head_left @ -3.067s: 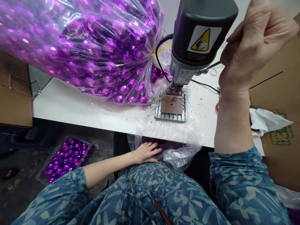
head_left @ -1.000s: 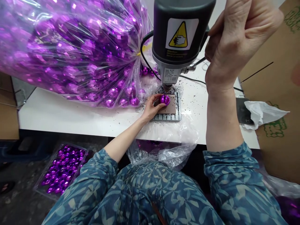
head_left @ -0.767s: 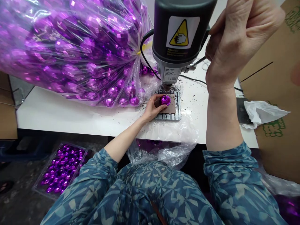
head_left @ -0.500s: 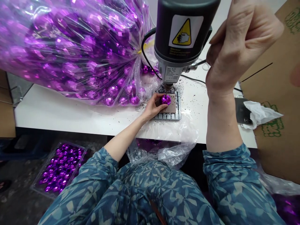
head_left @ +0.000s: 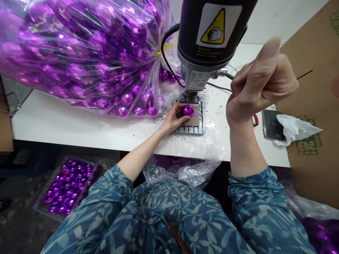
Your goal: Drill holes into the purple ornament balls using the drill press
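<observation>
The white table (head_left: 69, 128) runs across, above a dark floor (head_left: 18, 222). On its left lies a big clear bag (head_left: 87, 53) full of purple balls (head_left: 122, 111). Right of that sits the slotted drill base (head_left: 201, 125), with dark shavings (head_left: 215, 102) scattered round it. Clear film (head_left: 206, 139) spreads before it and hangs over the front edge. Farther right lie a phone (head_left: 269, 124), a crumpled tissue (head_left: 296, 127) overlapping it, and something with a red handle (head_left: 255, 120).

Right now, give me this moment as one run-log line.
left hand: holding purple ball on brown plate | right hand: closed around lever | drill press: above purple ball, contact unclear
</observation>
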Tool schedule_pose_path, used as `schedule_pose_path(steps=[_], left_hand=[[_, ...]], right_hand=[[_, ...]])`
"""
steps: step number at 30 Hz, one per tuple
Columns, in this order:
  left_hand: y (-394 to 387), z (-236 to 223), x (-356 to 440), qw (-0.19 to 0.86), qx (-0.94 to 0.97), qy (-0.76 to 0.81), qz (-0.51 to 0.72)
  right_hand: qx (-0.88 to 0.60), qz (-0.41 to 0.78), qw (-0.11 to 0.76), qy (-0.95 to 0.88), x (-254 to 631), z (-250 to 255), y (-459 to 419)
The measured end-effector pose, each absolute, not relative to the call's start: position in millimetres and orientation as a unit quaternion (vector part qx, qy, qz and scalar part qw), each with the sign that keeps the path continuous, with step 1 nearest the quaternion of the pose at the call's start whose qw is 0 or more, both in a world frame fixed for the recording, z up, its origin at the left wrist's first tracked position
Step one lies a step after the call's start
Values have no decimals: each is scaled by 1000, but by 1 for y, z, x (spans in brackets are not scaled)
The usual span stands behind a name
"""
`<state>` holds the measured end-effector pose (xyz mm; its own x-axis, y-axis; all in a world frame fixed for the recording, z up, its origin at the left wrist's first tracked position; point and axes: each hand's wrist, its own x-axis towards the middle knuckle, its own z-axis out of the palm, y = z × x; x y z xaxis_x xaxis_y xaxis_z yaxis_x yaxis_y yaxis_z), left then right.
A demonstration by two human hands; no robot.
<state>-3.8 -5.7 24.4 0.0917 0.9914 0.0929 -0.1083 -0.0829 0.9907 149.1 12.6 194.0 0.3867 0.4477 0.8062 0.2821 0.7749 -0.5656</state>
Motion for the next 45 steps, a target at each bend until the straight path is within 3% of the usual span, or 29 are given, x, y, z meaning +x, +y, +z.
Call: schedule_pose_path(steps=[17, 32, 40, 45], left_hand=[[-6, 21, -5, 514, 542, 424, 512], [-7, 20, -3, 519, 531, 421, 521], [-5, 17, 0, 514, 513, 432, 535], [-34, 22, -6, 377, 550, 488, 564]], right_hand=[[-226, 50, 814, -532, 151, 167, 21], [-185, 7, 806, -562, 161, 136, 28], [-248, 91, 804, -533, 143, 217, 32], [-284, 173, 765, -551, 147, 246, 64]])
